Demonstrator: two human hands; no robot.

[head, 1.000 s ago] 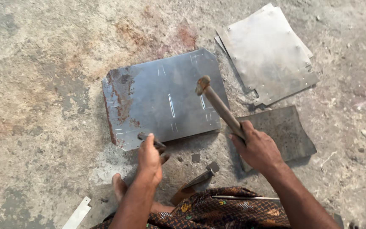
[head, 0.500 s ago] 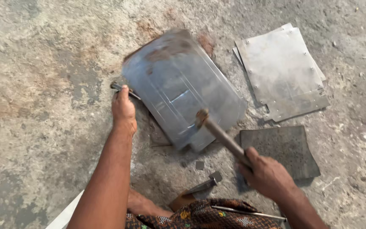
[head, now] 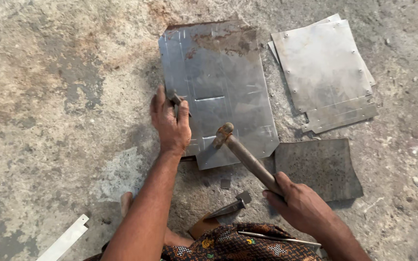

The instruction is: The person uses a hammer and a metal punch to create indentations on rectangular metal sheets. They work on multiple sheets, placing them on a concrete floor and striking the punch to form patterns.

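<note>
The metal sheet lies flat on the concrete floor in front of you, its long side running away from you, with rust-brown stains across its far end and faint scribed lines on its face. Your left hand presses down on the sheet's left edge, palm on the metal, with the fingers closed around a small dark tool whose tip pokes out above the knuckles; what kind of tool it is cannot be told. Your right hand is clenched around the wooden handle of a hammer, and the hammer's head hangs over the near part of the sheet, close to its bottom edge. Just right of the sheet's near corner lies a dark, rough square plate, partly under the hammer handle. Beyond that, to the right of the sheet and apart from it, is a stack of pale metal sheets with small holes along their edges. Near your knees a second hammer rests on the floor, with a thin metal rod lying across the patterned cloth on your lap. A pale metal strip lies at the lower left.
</note>
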